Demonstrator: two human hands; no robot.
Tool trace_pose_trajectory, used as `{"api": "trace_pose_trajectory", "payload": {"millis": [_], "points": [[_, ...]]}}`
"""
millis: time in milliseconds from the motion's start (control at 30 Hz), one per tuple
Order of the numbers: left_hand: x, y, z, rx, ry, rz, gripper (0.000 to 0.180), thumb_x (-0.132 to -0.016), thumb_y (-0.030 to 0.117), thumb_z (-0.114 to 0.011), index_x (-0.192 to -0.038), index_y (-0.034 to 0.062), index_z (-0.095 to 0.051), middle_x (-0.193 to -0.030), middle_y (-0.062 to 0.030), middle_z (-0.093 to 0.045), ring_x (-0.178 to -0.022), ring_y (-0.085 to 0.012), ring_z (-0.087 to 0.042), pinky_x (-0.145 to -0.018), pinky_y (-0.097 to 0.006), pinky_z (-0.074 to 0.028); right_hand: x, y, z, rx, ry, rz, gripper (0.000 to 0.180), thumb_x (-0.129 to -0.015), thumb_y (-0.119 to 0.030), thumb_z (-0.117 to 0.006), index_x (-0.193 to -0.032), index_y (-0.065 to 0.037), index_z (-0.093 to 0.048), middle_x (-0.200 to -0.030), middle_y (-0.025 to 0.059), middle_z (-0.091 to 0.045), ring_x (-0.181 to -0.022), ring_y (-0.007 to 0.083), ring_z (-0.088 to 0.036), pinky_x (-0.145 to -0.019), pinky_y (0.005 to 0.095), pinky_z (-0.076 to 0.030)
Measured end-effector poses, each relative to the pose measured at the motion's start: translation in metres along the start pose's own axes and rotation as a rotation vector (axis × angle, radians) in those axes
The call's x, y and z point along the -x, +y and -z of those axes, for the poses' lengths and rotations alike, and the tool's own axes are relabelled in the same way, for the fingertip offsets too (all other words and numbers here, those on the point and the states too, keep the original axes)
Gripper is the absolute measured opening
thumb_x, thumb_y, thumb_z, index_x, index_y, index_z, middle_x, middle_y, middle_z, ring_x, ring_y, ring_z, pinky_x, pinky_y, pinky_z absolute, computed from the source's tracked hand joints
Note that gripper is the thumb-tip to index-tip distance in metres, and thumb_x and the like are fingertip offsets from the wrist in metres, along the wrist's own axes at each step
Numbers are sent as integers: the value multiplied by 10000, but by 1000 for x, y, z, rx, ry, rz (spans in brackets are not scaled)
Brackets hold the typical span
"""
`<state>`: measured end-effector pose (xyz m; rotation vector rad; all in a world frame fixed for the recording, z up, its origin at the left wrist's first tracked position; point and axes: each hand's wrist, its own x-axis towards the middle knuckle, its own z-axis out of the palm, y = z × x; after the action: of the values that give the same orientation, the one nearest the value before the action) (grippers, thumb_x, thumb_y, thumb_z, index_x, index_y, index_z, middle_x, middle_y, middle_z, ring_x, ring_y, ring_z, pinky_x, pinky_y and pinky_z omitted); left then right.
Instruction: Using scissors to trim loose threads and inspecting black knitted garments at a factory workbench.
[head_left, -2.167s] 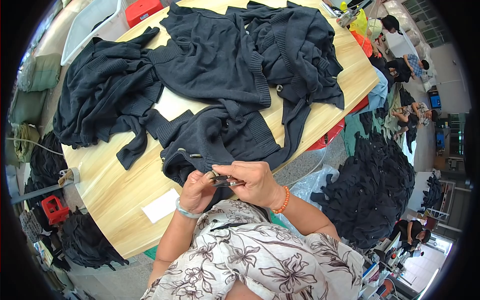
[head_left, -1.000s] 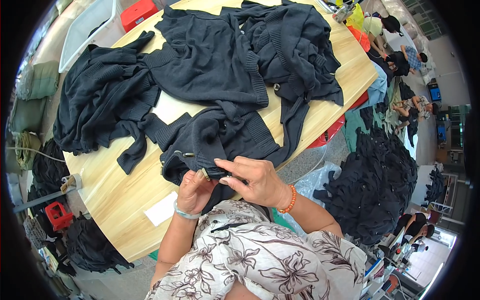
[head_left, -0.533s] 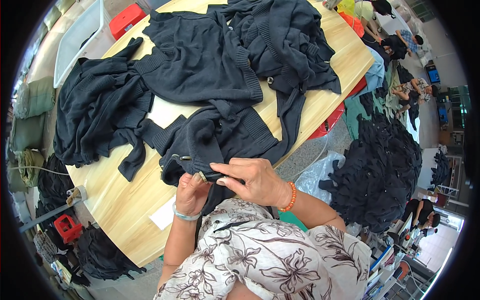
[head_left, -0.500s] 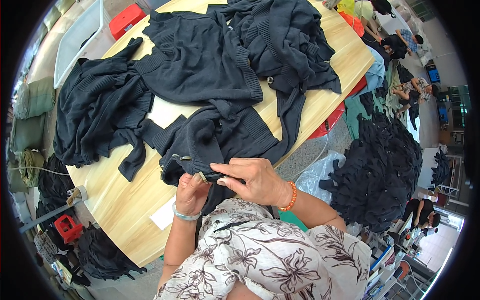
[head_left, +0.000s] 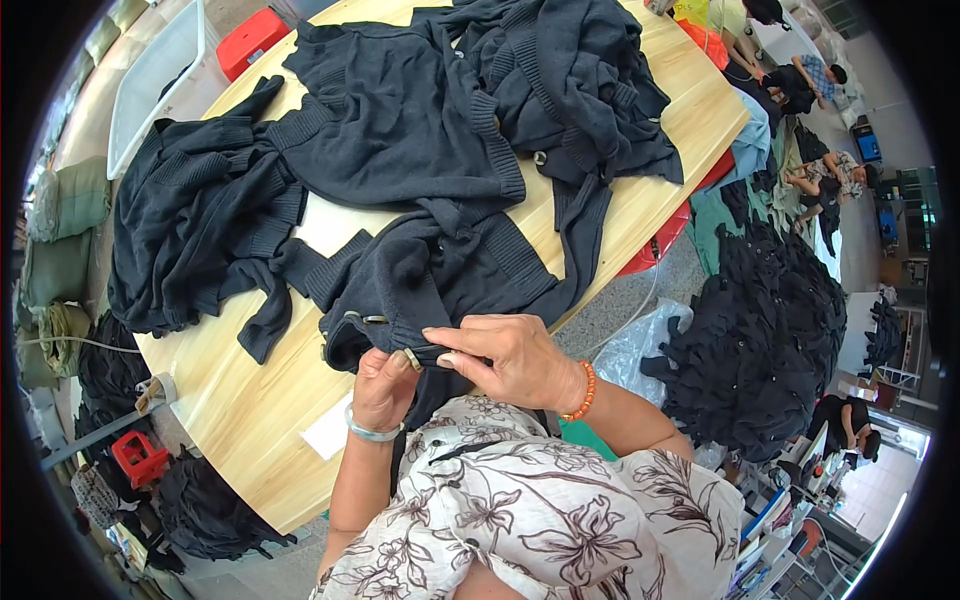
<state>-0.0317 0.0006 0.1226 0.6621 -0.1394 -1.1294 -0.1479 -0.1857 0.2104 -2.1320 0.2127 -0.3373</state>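
A dark knit cardigan (head_left: 400, 265) is bunched at the table's near edge, its ribbed button band lifted toward me. My left hand (head_left: 383, 392) is closed in a pinch on the band, thumb and fingertips at a pale button (head_left: 412, 359). From the right, my right hand (head_left: 512, 362) grips the same band, thumb below and index finger stretched along it. Another button (head_left: 375, 319) shows on the fold just above my left fingertips. What lies under the right fingers is hidden. Both hands stay close together, a short stretch of band between them.
More dark knitwear (head_left: 390, 130) covers the wooden table (head_left: 230, 430), with heaps at left (head_left: 190, 220) and far right (head_left: 570, 90). A white paper (head_left: 328, 432) lies near the edge. A large pile of dark garments (head_left: 750, 340) sits right, beside clear plastic (head_left: 640, 345). Other people work far right.
The button at my left fingertips shows slightly more and sits a little further right. Both hands keep their hold on the band and have barely moved.
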Motion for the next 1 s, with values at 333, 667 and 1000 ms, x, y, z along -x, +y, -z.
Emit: {"api": "trace_pose_trajectory", "payload": {"millis": [333, 667, 1000], "points": [[-4, 6, -20, 4, 110, 16, 261, -933, 159, -644, -1137, -4, -649, -1121, -87, -687, -1016, -173, -636, -949, -338, -458, -1, -1, 1, -157, 105, -142, 347, -813, -64, -719, -1155, -38, -663, -763, 59, -600, -565, 103, -501, -520, 251, -415], [-4, -1, -10, -97, 77, 35, 191, -940, 148, -630, -1071, 14, -666, -1055, -69, -695, -996, -181, -643, -966, -363, -459, -8, 12, -17, -98, 69, -48, 258, -774, -6, -688, -1029, -38, -666, -742, 89, -670, -645, 195, -687, -580, 276, -516], [-5, 1, -29, -52, 160, -44, 113, -965, 116, -591, -914, 33, -650, -1021, -92, -690, -968, -183, -645, -933, -385, -488, -1, 39, 0, -218, 239, -293, 189, -906, -135, -689, -1011, 2, -612, -687, -60, -500, -579, 0, -368, -530, 191, -344]]}}
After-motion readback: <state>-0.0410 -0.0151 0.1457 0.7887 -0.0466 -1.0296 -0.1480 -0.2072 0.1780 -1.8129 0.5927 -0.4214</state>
